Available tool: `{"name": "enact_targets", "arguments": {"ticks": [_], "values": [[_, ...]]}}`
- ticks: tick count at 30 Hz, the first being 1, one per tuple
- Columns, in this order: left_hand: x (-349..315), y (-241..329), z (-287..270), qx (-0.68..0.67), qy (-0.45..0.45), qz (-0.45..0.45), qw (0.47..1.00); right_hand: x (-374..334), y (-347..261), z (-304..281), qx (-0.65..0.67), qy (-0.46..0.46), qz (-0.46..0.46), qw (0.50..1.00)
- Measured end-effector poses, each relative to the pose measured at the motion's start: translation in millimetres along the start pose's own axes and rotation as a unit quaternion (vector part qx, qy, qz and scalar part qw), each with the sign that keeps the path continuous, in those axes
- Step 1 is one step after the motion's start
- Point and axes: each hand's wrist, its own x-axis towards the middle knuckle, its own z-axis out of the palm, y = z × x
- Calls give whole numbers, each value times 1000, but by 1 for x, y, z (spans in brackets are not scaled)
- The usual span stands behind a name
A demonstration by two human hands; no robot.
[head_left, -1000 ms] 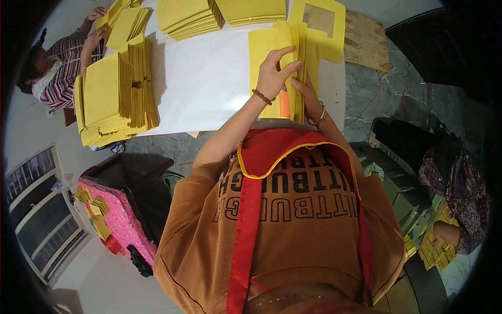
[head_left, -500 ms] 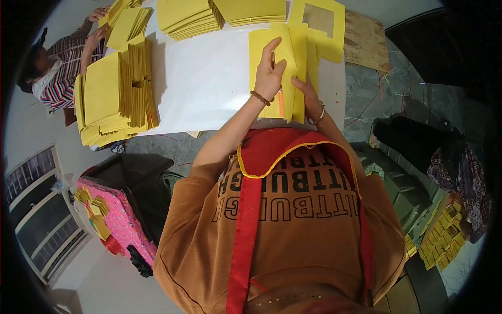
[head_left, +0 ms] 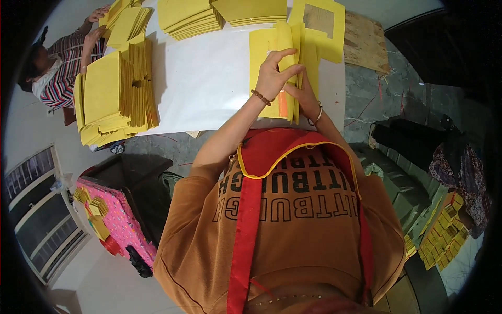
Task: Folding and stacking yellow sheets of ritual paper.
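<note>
Left hand: our left hand (head_left: 270,77), a brown bead bracelet (head_left: 262,98) at its wrist, is half open, thumb and forefinger curved apart with a clear gap between them, their tips at the raised leaves.
Right hand: our right hand (head_left: 307,98), wearing a light-coloured bangle (head_left: 320,111), is bent at the right side of the same leaves, its thumb toward the left hand; we cannot tell how firmly it grips.
Yellow leaves: we see the folded yellow paper pieces (head_left: 260,49) at the near right part of the table, several leaves standing up between our hands.
Orange strip: a bright orange band (head_left: 283,106) shows on the paper beside the raised leaves, below our left hand.
Table: the white-topped table (head_left: 204,78) carries all this paper.
Beyond our hands: a yellow sheet with a rectangular greyish-brown patch (head_left: 338,31) lies at the far right corner.
Stacks: we see tall yellow paper stacks (head_left: 102,89) on the left and two fanned yellow piles (head_left: 183,15) along the far side.
Co-worker: a person in a striped top (head_left: 63,78) has both hands at yellow paper at the far left.
</note>
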Motion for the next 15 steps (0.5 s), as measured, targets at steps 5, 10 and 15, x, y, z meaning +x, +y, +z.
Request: {"name": "enact_targets", "arguments": {"ticks": [5, 10, 15], "values": [[-3, 19, -3, -60, -28, -118, 991, -4, -3, -1, 70, 15, 0, 997], [-6, -1, -3, -133, 6, -173, 976, -4, 10, -8, 154, 23, 56, 986], [-4, 5, 4, -102, 64, -37, 992, -3, 5, -11, 242, 5, 117, 963]]}}
